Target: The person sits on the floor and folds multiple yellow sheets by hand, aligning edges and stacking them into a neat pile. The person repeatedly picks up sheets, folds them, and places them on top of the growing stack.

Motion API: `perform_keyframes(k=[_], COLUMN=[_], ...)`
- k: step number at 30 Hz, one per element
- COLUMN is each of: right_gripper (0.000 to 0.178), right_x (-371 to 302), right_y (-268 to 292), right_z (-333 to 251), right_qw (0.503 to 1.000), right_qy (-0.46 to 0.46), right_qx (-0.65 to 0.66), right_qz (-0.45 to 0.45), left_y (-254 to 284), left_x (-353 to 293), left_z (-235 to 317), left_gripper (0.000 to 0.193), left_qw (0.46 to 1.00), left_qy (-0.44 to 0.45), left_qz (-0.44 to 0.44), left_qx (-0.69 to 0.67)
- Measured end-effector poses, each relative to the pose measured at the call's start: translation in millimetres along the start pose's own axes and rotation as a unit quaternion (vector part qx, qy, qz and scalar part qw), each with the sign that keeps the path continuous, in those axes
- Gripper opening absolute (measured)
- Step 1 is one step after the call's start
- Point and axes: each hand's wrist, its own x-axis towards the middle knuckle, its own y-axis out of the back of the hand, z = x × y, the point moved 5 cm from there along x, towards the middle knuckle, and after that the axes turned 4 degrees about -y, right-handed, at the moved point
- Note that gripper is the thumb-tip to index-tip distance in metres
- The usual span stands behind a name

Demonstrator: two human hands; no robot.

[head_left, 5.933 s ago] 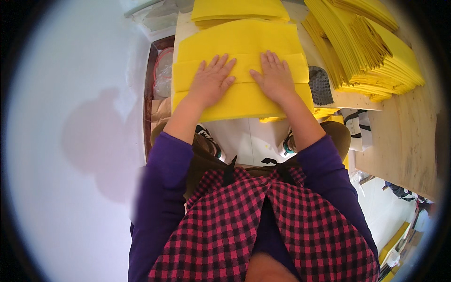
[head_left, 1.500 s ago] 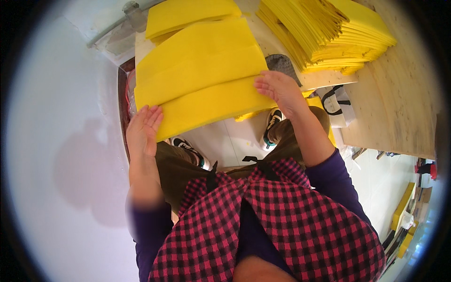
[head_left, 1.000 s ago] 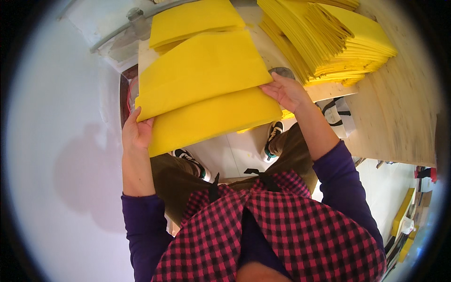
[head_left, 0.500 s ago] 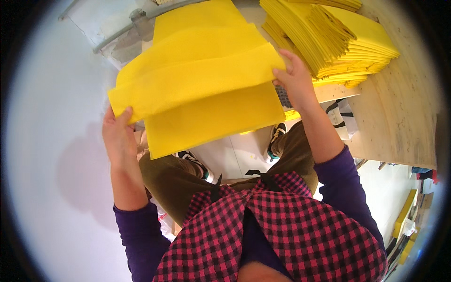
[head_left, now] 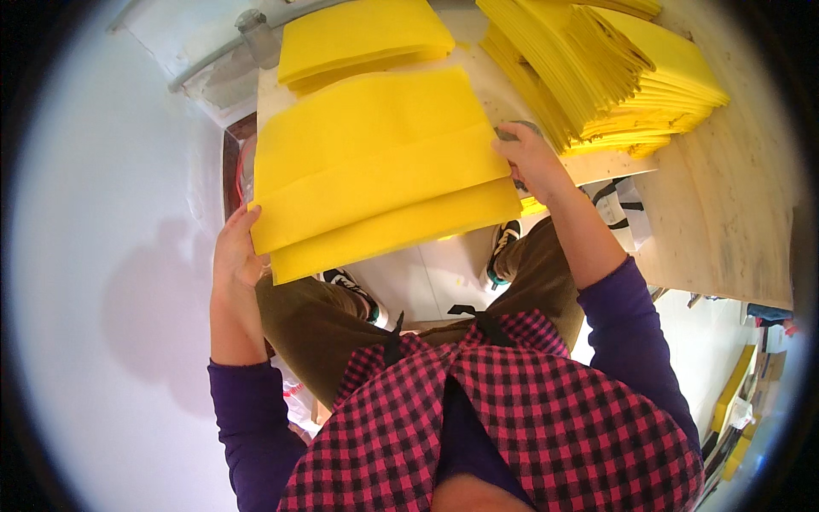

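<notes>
A flat yellow sheet (head_left: 367,145), which looks like soft fabric with crease lines across it, is stretched between my hands. My left hand (head_left: 239,247) pinches its near left corner between thumb and fingers. At the right edge, my right hand (head_left: 536,164) grips it, with its fingertips partly hidden. Under the held sheet, another yellow layer (head_left: 401,235) sticks out along the near side; I cannot tell whether it is joined to the upper one. Just beyond lies a smaller stack of folded yellow sheets (head_left: 363,34).
Thick piles of folded yellow sheets (head_left: 597,81) fill the far right of the wooden table (head_left: 717,205). A clear glass or jar (head_left: 256,36) stands at the far left, by the pale wall (head_left: 111,256). A white bag with black handles (head_left: 627,213) is below the table edge.
Both hands have brought the sheet down and nearer to me, off the far stack, which now shows separately. The raised fold has flattened, and the left hand has shifted right.
</notes>
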Motion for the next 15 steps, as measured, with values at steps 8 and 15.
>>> perform_keyframes(k=[8,15], right_gripper=[0.053,0.055], right_x=[38,47], right_y=[2,1], right_z=[-10,-16], right_qw=[0.994,0.998], right_qy=[0.024,0.068], right_qx=[0.085,-0.012], right_qz=[-0.059,0.006], left_y=[8,6], left_x=[46,30], left_z=[12,12], left_gripper=[0.03,0.034], left_qw=[0.998,0.999], left_qy=[0.0,-0.003], left_qz=[-0.056,-0.039], left_qx=[-0.023,0.003])
